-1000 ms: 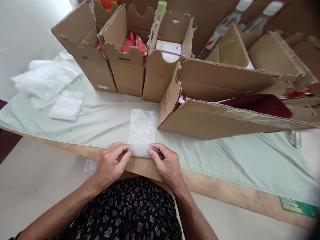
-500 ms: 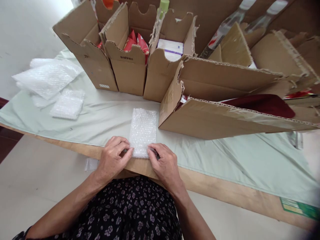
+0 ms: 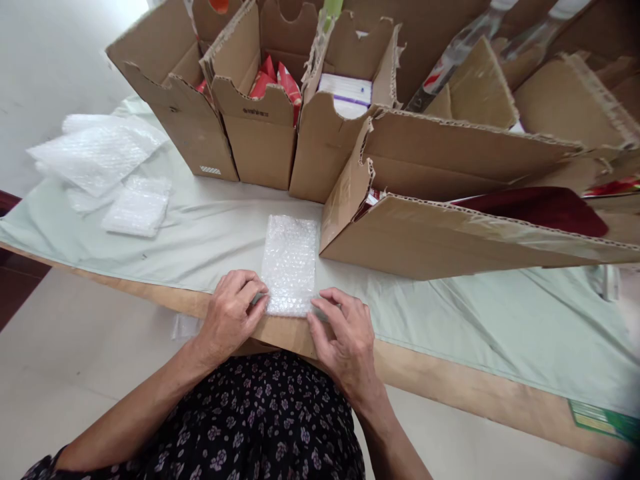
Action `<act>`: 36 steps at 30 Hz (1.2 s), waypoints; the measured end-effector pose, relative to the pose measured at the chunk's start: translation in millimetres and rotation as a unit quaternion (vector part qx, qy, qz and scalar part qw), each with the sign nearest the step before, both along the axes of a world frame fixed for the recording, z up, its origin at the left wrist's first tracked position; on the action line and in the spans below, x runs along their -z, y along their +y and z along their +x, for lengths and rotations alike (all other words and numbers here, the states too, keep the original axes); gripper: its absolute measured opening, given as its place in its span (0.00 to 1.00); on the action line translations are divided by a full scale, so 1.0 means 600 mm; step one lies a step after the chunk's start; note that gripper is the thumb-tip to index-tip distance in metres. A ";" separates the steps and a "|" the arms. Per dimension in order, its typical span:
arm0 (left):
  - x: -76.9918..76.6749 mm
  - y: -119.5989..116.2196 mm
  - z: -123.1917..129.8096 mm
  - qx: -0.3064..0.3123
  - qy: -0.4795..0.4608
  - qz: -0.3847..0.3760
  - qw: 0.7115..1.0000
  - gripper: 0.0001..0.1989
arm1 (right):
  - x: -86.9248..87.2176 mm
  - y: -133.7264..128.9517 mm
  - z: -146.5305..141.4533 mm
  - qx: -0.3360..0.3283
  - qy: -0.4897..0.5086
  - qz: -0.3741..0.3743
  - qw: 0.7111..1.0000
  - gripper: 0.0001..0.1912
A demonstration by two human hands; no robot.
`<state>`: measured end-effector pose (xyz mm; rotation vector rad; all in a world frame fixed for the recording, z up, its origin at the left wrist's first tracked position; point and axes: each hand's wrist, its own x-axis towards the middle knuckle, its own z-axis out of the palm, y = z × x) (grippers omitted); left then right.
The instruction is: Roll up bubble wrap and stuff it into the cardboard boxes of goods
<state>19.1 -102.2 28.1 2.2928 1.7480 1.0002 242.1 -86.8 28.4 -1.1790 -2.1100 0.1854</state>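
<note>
A flat rectangle of clear bubble wrap [image 3: 290, 263] lies on the pale green cloth at the table's near edge, directly in front of me. At its lower left corner my left hand [image 3: 236, 308] pinches the edge between thumb and forefinger. My right hand [image 3: 345, 337] is by the lower right corner, thumb and fingers apart, with the fingertips close to the edge and nothing gripped. Whether something lies inside the wrap cannot be made out.
More bubble wrap sheets [image 3: 97, 157] and a smaller folded piece [image 3: 137, 207] lie on the left. Upright cut cardboard boxes [image 3: 265, 143] line the back, and a long cardboard box [image 3: 450, 233] stands close on the right. Bottles [image 3: 457, 53] lean behind it.
My right hand has let go of the wrap's lower right corner and shifted slightly right, its fingers spreading. My left hand stays at the left corner. The view has moved a little.
</note>
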 end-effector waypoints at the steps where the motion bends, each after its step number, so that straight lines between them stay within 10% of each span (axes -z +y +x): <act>1: -0.001 0.001 0.000 0.007 0.002 -0.002 1.000 0.05 | -0.002 -0.004 0.002 -0.008 -0.006 -0.004 1.000 0.08; 11: -0.013 -0.013 -0.006 0.065 0.037 -0.048 0.996 0.11 | 0.009 0.003 -0.008 -0.035 -0.103 -0.031 0.994 0.12; 21: -0.025 -0.008 -0.012 0.085 -0.099 -0.066 0.989 0.05 | -0.009 0.016 0.001 -0.080 0.053 -0.124 0.988 0.04; 28: -0.019 0.013 -0.005 0.018 -0.015 -0.040 0.999 0.08 | 0.006 0.029 -0.003 0.015 0.031 -0.021 0.999 0.12; 36: 0.002 0.004 -0.007 0.028 -0.002 -0.035 0.999 0.13 | 0.001 0.022 -0.005 -0.074 -0.075 -0.033 0.994 0.13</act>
